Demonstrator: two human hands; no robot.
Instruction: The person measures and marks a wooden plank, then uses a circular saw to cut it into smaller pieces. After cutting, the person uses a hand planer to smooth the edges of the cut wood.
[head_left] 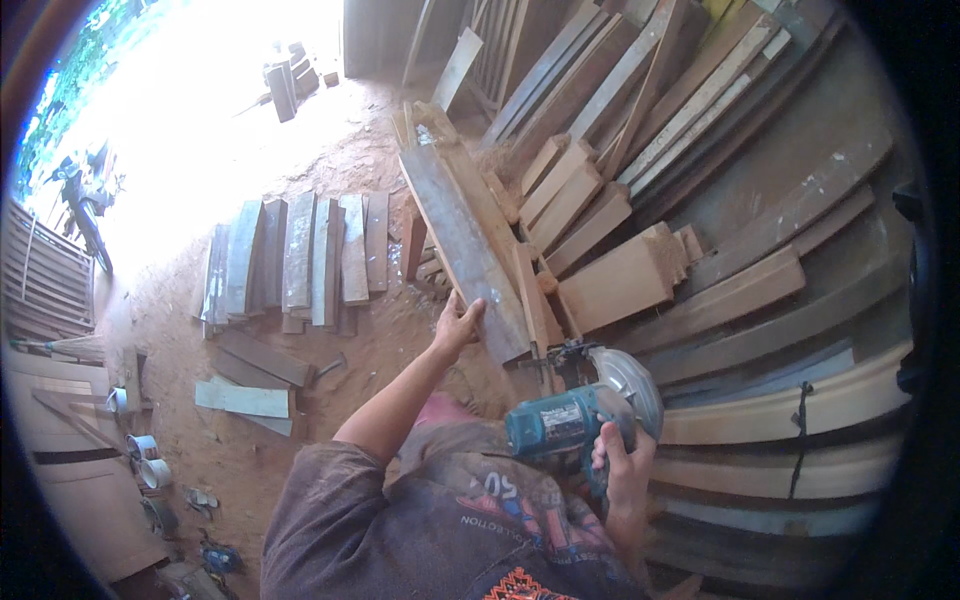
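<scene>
My left hand (459,328) grips the left edge of a long grey-brown plank (465,240) near its near end, thumb on top. The plank lies slanted across a sawdust-covered wooden support (470,190). My right hand (622,468) is wrapped round the handle of a teal circular saw (550,422) with a silver blade guard (630,388). The saw is just beyond the plank's near end, to its right. Its blade is hidden, and I cannot tell whether the saw touches the wood.
Cut boards (297,255) stand in a row on the dirt floor to the left. Loose offcuts (245,398) lie nearer me. Wood blocks (615,280) and long planks (790,412) crowd the right side. A motorcycle (88,210) stands at far left.
</scene>
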